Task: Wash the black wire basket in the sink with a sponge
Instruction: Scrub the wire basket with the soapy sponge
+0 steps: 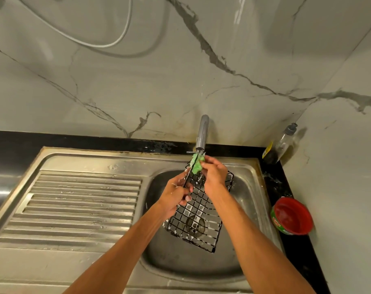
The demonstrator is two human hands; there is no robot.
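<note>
While left hand grips basket, right hand pinches sponge

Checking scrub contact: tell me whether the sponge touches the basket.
Touching: the head view shows the green sponge wrapped over the wire basket at its far rim.

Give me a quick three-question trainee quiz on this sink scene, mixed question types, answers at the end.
1. True or false: the right hand holds the green sponge.
2. Where does the red tub stand relative to the sink? A) inside it B) on the counter right of it C) on a shelf
3. Fill in: the ___ hand grips the black wire basket.
Key: 1 true; 2 B; 3 left hand.
</note>
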